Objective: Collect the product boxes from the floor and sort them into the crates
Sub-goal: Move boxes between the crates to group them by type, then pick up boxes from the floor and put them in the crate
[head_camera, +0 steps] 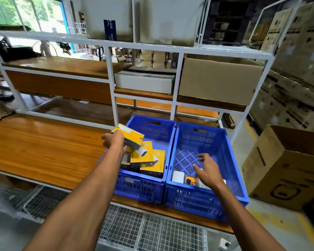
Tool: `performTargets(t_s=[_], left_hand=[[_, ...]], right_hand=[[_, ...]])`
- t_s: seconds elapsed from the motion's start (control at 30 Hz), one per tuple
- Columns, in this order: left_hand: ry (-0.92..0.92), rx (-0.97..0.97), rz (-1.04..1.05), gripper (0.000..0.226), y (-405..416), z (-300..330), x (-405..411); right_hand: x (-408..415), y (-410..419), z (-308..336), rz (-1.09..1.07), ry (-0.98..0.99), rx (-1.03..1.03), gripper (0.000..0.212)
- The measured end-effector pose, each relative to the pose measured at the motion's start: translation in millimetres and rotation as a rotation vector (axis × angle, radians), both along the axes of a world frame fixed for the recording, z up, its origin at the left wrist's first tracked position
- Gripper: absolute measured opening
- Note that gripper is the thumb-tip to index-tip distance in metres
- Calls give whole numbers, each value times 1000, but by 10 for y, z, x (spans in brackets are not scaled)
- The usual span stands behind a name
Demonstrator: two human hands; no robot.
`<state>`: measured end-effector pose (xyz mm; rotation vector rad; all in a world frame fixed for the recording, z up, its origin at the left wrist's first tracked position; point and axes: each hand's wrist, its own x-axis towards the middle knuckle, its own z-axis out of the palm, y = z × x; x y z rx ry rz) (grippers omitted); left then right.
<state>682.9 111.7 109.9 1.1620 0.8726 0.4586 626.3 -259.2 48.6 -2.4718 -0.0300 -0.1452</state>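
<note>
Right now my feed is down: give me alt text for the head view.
The left hand holds a yellow box over the left blue crate, which already has several yellow boxes. The open right hand hovers over the right blue crate, which holds a few boxes; both crates sit on a wooden bench.

Crates (207,171): blue moulded plastic — perforated walls, slightly shiny.
Product boxes (147,156): yellow printed card, smooth, semi-gloss.
Worktop (40,147): orange-brown wood grain, lacquered, glossy with reflections.
Rack frame (112,98): white painted metal, matt.
Floor mesh (149,230): bare wire grid, dull grey.
Cartons (219,82): brown corrugated cardboard — matt.
</note>
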Motion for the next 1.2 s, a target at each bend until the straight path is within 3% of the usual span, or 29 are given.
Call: performTargets(t_s=[0.2, 0.33, 0.43, 0.6, 0.7, 0.93, 1.2], left_hand=[[-172, -347, -72, 41, 93, -170, 113], [-90, -363, -286, 25, -39, -293, 72], [-8, -315, -345, 9, -134, -294, -41], [-15, -229, -350, 15, -231, -284, -216], [-27, -134, -458, 19, -441, -264, -340], [-34, 114, -810, 18, -1411, -184, -869], [6, 228, -966, 22, -2400, -369, -1787]], right_hand=[[18, -14, -129, 8, -12, 20, 45], [14, 143, -181, 68, 0, 29, 45], [29, 221, -185, 91, -2, 34, 46], [15, 285, -166, 93, -20, 70, 42], [-62, 281, -157, 86, -38, 96, 36], [-500, 43, -112, 43, -88, 157, 26], [-1328, -631, -64, -38, -183, 188, 18]])
